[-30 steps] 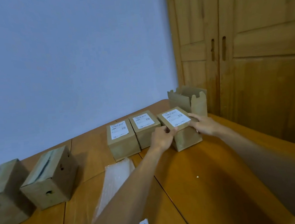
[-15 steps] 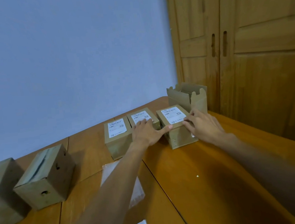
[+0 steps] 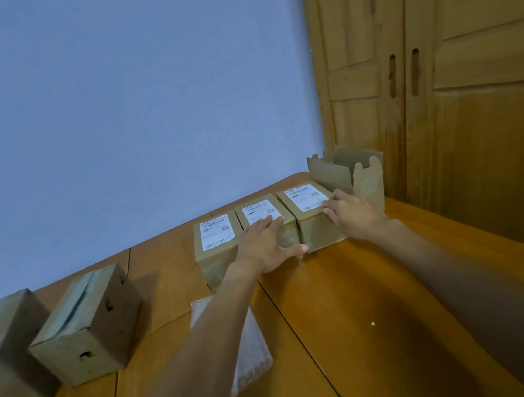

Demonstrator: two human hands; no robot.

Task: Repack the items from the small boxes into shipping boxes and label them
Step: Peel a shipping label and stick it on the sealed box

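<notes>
Hands (image 3: 266, 245) (image 3: 355, 217) touch labelled boxes (image 3: 216, 234), open carton (image 3: 368, 186) behind.

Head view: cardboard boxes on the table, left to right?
Box cut off at the left edge → taped box with holes → first labelled box → second labelled box → third labelled box → open box.

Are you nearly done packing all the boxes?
About halfway, I think. Done: three labelled boxes in a row. In hand: the left hand rests on the middle one, the right hand on the right one. Left: an open box and two unlabelled boxes.
</notes>
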